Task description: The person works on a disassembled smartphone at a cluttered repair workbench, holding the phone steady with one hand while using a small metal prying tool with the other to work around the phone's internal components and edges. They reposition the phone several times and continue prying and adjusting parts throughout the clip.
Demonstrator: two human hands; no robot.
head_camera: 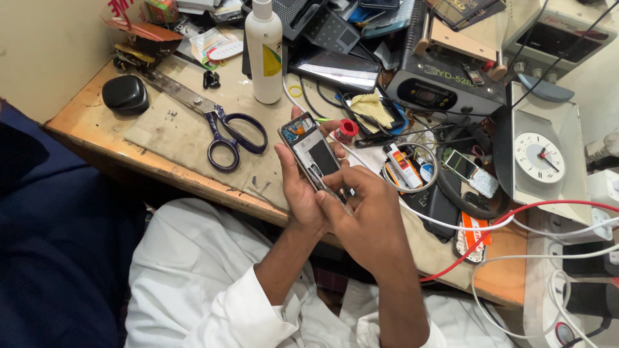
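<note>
While the left hand (298,193) cradles the opened phone (314,156) from below and from its left edge, with the thumb laid along one long side and the fingers wrapped round the back, the right hand (364,216) meets the phone's near end from the right. The right hand's fingers are drawn together at that lower end; whether they pinch a small tool or part cannot be determined, since the fingertips cover the contact point. The phone is held above the near edge of the bench (193,177), tilted, with its long axis running from the far left down to the near right, so that its near end points straight into the right hand. The exposed interior faces up toward the camera. The right hand is therefore the closer one to the working end, while the left acts as the support.

Just beyond the phone lies a small red-capped tube (346,130). To the left, a pair of blue-handled scissors (219,122) rests on the bench, and behind them stands a white bottle (265,53). A white analogue clock (540,156) sits at the right.
</note>
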